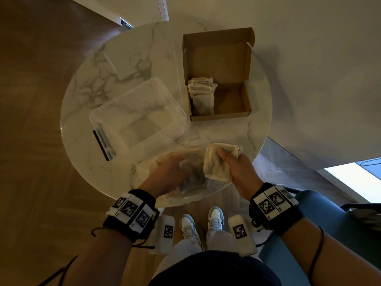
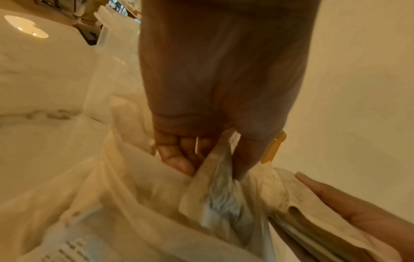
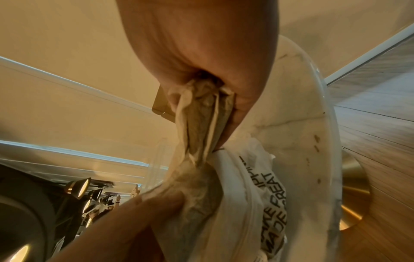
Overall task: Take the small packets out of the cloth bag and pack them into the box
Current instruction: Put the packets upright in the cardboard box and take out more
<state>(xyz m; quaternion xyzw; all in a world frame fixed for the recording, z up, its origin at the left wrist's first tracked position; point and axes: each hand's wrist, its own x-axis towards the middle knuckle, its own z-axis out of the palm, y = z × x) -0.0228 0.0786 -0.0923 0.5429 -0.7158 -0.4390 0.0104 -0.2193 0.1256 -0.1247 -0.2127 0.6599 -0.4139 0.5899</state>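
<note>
The cream cloth bag lies open at the near edge of the table. My left hand reaches into its mouth and pinches one small packet between thumb and fingers, half inside the bag. Just to the right, my right hand grips a bunch of small beige packets above the bag; these packets fill its fist. The printed bag hangs below them. The open cardboard box stands at the far right with several packets stacked in its left half.
A clear plastic tub stands left of the box, its clear lid lying behind it. The round marble table ends right under my hands. A blue chair is at my right, wood floor on the left.
</note>
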